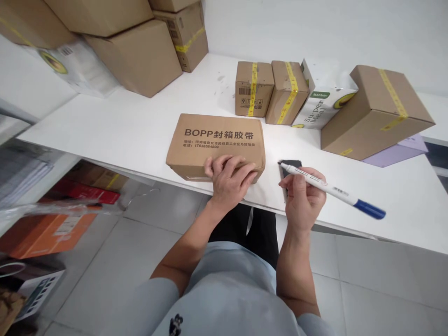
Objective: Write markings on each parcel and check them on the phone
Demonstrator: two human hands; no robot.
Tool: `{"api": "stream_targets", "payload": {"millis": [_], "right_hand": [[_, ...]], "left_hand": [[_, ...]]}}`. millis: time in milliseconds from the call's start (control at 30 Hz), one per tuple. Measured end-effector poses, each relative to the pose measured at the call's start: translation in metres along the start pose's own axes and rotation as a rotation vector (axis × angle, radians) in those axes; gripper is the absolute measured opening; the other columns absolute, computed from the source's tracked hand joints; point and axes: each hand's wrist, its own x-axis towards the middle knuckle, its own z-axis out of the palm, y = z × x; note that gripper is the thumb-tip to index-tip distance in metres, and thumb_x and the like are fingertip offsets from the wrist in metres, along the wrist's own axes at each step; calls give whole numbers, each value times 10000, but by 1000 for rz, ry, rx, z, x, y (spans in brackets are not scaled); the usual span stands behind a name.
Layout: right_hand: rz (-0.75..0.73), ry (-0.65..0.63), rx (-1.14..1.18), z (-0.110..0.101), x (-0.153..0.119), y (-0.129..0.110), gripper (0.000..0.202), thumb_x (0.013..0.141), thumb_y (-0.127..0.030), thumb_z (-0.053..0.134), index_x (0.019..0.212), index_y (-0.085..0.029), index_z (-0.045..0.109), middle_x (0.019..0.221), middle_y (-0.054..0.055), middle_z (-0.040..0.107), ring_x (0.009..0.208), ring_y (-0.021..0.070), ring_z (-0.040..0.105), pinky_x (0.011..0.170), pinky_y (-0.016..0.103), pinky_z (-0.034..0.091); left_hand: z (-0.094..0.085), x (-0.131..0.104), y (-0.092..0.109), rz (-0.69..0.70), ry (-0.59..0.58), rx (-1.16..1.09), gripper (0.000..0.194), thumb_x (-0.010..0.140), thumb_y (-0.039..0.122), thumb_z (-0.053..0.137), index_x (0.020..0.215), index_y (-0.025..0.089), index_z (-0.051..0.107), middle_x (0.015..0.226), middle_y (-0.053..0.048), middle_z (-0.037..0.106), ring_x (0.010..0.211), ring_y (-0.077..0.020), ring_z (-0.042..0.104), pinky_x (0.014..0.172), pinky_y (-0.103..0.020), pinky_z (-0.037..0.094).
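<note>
A brown cardboard box (219, 128) with black print on top lies at the front edge of the white table. My left hand (231, 179) grips its near right edge, fingers bent over the top and onto the front side. To the right, my right hand (304, 196) pinches a white marker pen (325, 186) with a blue end cap. The pen's tip points left towards the box, apart from it, and the blue end points right. Beneath the pen and my right fingers lies a dark flat object (285, 172), partly hidden, its kind unclear.
Several taped cartons (378, 107) and a white avocado-print box (322, 107) stand along the back right, with a lilac box (399, 149) beside them. Larger cartons (136, 56) are stacked back left. Below left, an orange box (49, 231) sits near the tiled floor.
</note>
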Motion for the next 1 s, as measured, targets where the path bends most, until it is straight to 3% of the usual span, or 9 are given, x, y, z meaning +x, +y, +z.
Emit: {"api": "stream_targets", "payload": {"millis": [133, 300, 500, 633, 1000], "right_hand": [[-40, 16, -29, 11, -3, 7, 248, 934, -478, 581, 938, -235, 532, 702, -43, 616, 586, 117, 639, 596, 293, 563], [-98, 18, -180, 21, -5, 10, 316, 945, -533, 541, 979, -223, 596, 801, 0, 651, 660, 134, 681, 623, 308, 582], [-192, -56, -288, 24, -7, 10, 287, 953, -503, 551, 946, -224, 624, 801, -2, 651, 610, 112, 647, 588, 279, 551], [-185, -98, -348, 24, -7, 15, 275, 959, -494, 542, 982, -232, 619, 822, 0, 659, 638, 118, 648, 635, 296, 563], [-195, -103, -317, 26, -5, 19, 260, 974, -479, 523, 986, -230, 597, 817, 0, 670, 666, 133, 685, 659, 309, 578]], "left_hand": [[-3, -3, -6, 33, 29, -36, 68, 870, 397, 726, 921, 353, 736, 1043, -14, 694, 1106, -257, 552, 1137, -558, 184], [1, -8, -6, 28, 28, -34, 53, 884, 376, 710, 927, 384, 739, 1074, -10, 668, 1135, -245, 538, 1183, -560, 127], [2, -8, -5, 77, 79, 33, 92, 888, 337, 703, 924, 412, 741, 1069, -6, 657, 1135, -222, 536, 1196, -532, 132], [1, -8, -4, 48, 38, 40, 93, 896, 359, 691, 939, 416, 750, 1075, -13, 657, 1146, -230, 528, 1200, -548, 129], [2, -8, -4, 6, 28, -57, 95, 910, 359, 677, 938, 417, 747, 1068, -10, 656, 1153, -229, 530, 1211, -560, 112]]}}
